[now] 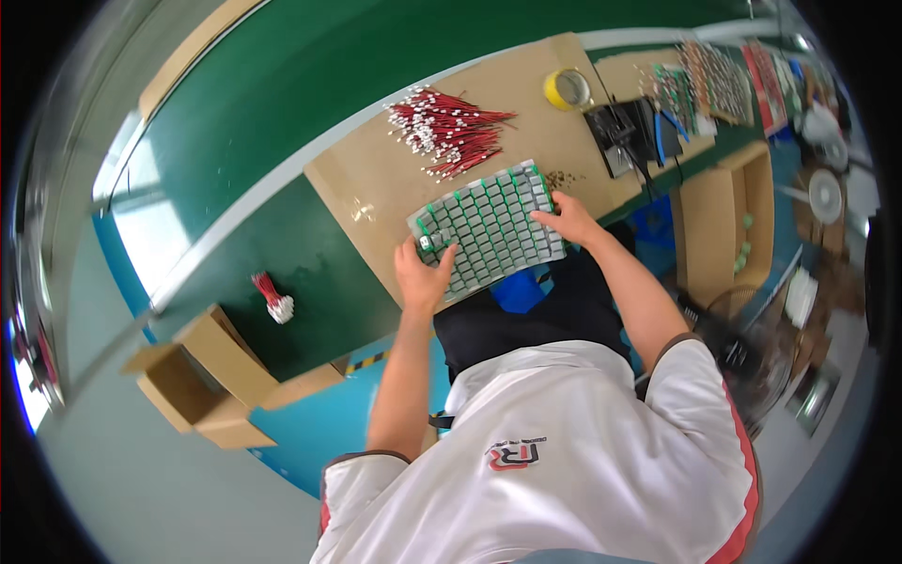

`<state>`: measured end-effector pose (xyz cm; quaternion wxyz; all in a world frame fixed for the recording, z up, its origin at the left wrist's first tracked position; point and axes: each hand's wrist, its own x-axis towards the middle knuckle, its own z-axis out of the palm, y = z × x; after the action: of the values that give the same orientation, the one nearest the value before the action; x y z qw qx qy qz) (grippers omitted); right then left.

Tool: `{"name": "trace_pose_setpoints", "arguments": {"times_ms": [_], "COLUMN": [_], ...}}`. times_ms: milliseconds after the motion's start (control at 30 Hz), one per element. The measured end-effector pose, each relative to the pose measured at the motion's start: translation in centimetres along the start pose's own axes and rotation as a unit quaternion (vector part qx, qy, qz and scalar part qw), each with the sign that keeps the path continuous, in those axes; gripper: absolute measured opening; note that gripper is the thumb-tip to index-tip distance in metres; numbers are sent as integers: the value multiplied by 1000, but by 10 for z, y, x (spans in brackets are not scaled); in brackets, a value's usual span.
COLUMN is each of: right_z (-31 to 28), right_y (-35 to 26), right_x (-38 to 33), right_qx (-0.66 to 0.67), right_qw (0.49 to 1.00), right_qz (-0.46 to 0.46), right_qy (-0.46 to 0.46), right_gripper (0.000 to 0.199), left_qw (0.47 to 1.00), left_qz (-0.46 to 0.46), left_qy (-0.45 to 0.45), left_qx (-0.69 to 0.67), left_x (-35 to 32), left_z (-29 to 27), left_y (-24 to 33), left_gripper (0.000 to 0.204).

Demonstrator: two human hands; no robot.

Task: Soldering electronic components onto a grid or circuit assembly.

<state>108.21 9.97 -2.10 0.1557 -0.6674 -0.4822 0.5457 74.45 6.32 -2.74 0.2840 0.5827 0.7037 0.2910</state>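
A rectangular panel (493, 226) of small grey blocks divided by green lines, like a sheet of circuit boards, lies tilted at the table's near edge. My left hand (423, 275) grips its lower left corner, thumb on top and fingers at the edge. The right side is held by my right hand (568, 221), its thumb over the face and the other fingers at the rim. Just beyond the panel is a spread pile of red wires (446, 132) with white connectors. What my fingers touch underneath is hidden.
A brown board (352, 202) covers part of the green table. Yellow tape (567, 89) and a black device (615, 132) with blue-handled pliers (660, 136) stand at the right. A small wire bundle (272, 299) lies left. Cardboard boxes (221, 362) flank the table.
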Motion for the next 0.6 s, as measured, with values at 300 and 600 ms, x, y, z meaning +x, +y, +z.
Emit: {"name": "trace_pose_setpoints", "arguments": {"times_ms": [300,600], "right_z": [-7,-24], "right_y": [-5,6], "right_x": [6,12], "right_qx": [-2,-24], "right_qw": [999,985], "right_qz": [-48,-173], "right_qy": [-16,5], "right_gripper": [36,50], "left_qw": [984,979], "left_qz": [111,117], "left_qy": [137,160], "left_qx": [14,-50], "left_x": [-25,-37], "left_z": [-4,17], "left_y": [-21,-38], "left_gripper": [52,42]}}
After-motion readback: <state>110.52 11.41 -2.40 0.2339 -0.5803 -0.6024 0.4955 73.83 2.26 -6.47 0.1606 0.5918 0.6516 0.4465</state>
